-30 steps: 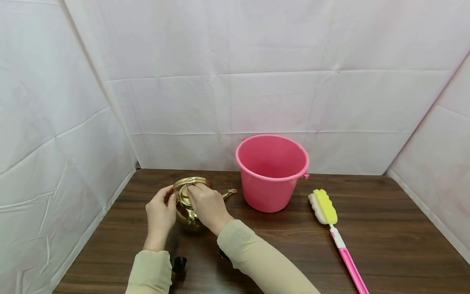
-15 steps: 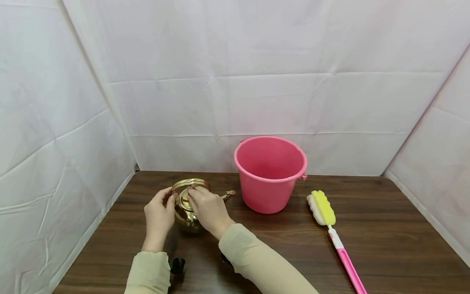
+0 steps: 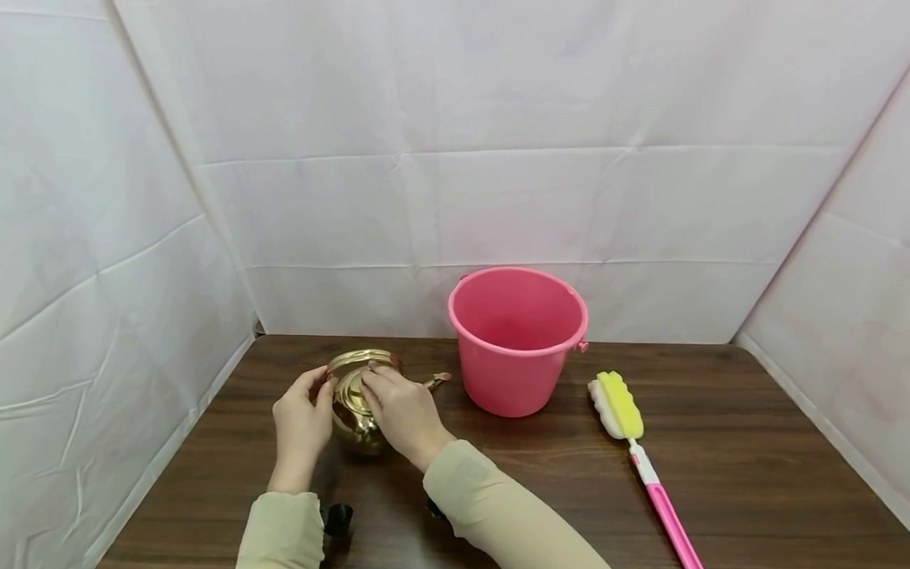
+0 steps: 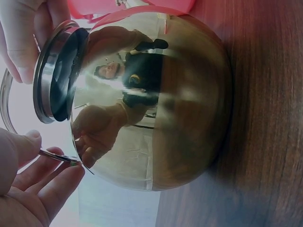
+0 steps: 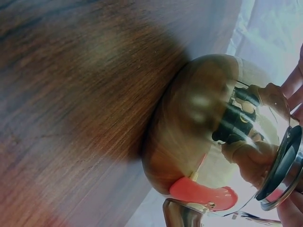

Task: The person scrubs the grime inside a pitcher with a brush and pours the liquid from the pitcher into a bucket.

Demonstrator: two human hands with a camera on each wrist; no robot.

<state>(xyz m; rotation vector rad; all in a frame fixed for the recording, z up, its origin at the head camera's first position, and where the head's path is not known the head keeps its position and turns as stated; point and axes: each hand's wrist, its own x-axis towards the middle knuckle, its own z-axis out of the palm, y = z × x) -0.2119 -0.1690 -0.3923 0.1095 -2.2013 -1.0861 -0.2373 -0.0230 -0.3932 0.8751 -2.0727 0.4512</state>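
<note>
On the counter point(image 3: 753, 450), the kettle point(image 3: 353, 431) stands near the back-left corner, its spout point(image 3: 434, 382) aimed right. The bucket point(image 3: 508, 383) stands to its right, near the middle of the back edge. Right of the bucket lies the brush point(image 3: 644, 465), head towards the back edge, handle slanting towards the front. The left hand point(image 3: 302, 423) is left of the kettle, the right hand point(image 3: 408, 415) over its front right side. Sheets point(image 3: 526, 205) stand behind the back edge and beyond both side edges.
</note>
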